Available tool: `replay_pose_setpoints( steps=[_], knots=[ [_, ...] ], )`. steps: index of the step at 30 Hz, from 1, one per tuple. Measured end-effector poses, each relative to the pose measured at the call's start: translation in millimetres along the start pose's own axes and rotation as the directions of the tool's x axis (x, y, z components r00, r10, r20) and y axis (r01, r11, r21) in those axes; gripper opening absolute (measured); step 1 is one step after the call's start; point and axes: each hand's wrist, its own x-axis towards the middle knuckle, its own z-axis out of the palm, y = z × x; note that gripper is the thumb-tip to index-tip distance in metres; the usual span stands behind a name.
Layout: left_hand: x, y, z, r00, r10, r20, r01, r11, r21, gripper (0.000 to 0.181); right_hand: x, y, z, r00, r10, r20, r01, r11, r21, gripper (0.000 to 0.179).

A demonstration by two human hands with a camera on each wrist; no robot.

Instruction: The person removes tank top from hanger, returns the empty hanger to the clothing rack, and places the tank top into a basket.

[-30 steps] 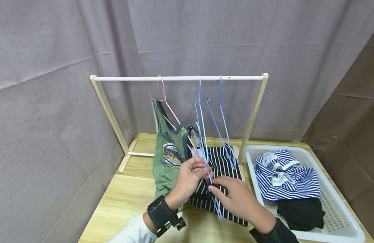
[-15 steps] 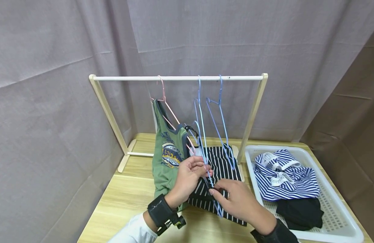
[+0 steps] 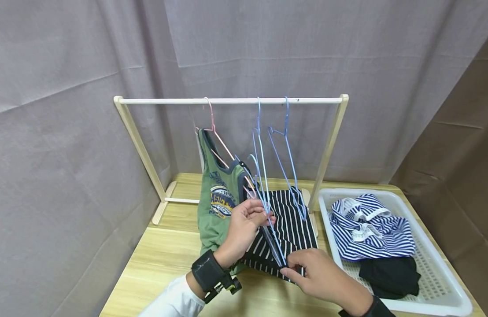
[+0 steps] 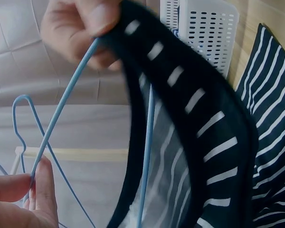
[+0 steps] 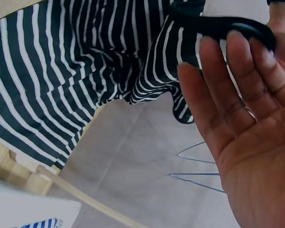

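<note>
My left hand (image 3: 244, 226) pinches a blue wire hanger (image 4: 66, 92) between thumb and fingers in the middle of the head view. A black tank top with white stripes (image 3: 293, 215) lies over the table below it. Its dark neck edge (image 4: 199, 104) is pulled wide in the left wrist view, with part of the hanger running inside. At the hanger's near end, my right hand (image 3: 323, 275) pinches this edge with thumb and index finger; its other fingers (image 5: 213, 80) show in the right wrist view.
A clothes rack (image 3: 168, 101) carries a green tank top (image 3: 216, 189) on a pink hanger (image 3: 212, 116) and two blue hangers (image 3: 288, 145). On the right, a white basket (image 3: 438, 246) holds a blue-striped garment (image 3: 375, 229) and a black cloth (image 3: 390, 277).
My right hand has moved down and to the right, drawing the dark edge out to the hanger's near end. The left hand keeps its pinch in nearly the same place.
</note>
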Motion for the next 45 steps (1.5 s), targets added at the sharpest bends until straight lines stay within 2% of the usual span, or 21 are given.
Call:
replay_pose_setpoints(
  steps=[5, 9, 14, 17, 22, 24, 31, 33, 36, 37, 41, 45],
  knots=[
    [2.3, 2.6, -3.5, 0.999, 0.002, -0.037, -0.002, 1.0, -0.004, 0.031, -8.8, 4.6, 0.6, 0.992, 0.025, 0.123, -0.025, 1.0, -0.002, 0.044],
    [1.2, 3.8, -9.2, 1.0, -0.003, -0.024, 0.003, 1.0, -0.006, 0.033, -9.4, 8.0, 4.7, 0.973, 0.132, 0.191, -0.13, 0.991, -0.024, 0.047],
    [-8.3, 2.1, -25.4, 1.0, -0.011, -0.005, 0.011, 1.0, 0.003, 0.034, -1.4, 11.8, 13.5, 0.947, 0.278, 0.161, -0.258, 0.957, -0.134, 0.05],
    [-15.8, 1.2, -37.2, 0.999, -0.031, 0.014, 0.031, 0.999, 0.017, 0.033, 2.7, 14.3, 19.7, 0.93, 0.333, 0.153, -0.305, 0.935, -0.184, 0.05],
    [-24.9, 1.7, -48.5, 0.994, -0.063, 0.095, 0.06, 0.997, 0.04, 0.037, 1.3, 18.7, 28.3, 0.894, 0.407, 0.187, -0.359, 0.9, -0.246, 0.047],
    [-27.1, 1.7, -50.5, 0.99, -0.071, 0.125, 0.065, 0.996, 0.056, 0.039, -0.7, 20.4, 30.6, 0.887, 0.42, 0.191, -0.368, 0.893, -0.259, 0.044],
    [-30.1, 2.2, -52.1, 0.985, -0.067, 0.159, 0.052, 0.994, 0.097, 0.037, -0.9, 26.3, 28.7, 0.906, 0.386, 0.173, -0.343, 0.909, -0.236, 0.035],
    [-30.8, 2.6, -52.2, 0.984, -0.064, 0.169, 0.048, 0.994, 0.099, 0.038, 1.0, 27.3, 27.0, 0.91, 0.378, 0.169, -0.337, 0.914, -0.228, 0.029],
    [-32.0, 3.6, -52.3, 0.981, -0.059, 0.182, 0.041, 0.994, 0.104, 0.039, 7.5, 27.7, 25.1, 0.916, 0.375, 0.14, -0.338, 0.913, -0.23, 0.012],
    [-32.4, 3.7, -52.6, 0.981, -0.055, 0.187, 0.036, 0.994, 0.105, 0.039, 11.0, 27.8, 24.5, 0.92, 0.371, 0.124, -0.338, 0.914, -0.225, 0.012],
    [-34.5, 3.8, -54.8, 0.978, -0.034, 0.206, 0.013, 0.994, 0.104, 0.036, 30.8, 30.0, 23.6, 0.932, 0.361, 0.036, -0.348, 0.919, -0.186, 0.038],
    [-38.0, 3.1, -56.7, 0.975, -0.025, 0.221, 0.0, 0.994, 0.109, 0.033, 56.0, 38.2, 27.0, 0.938, 0.345, -0.035, -0.347, 0.934, -0.088, 0.058]
  ],
)
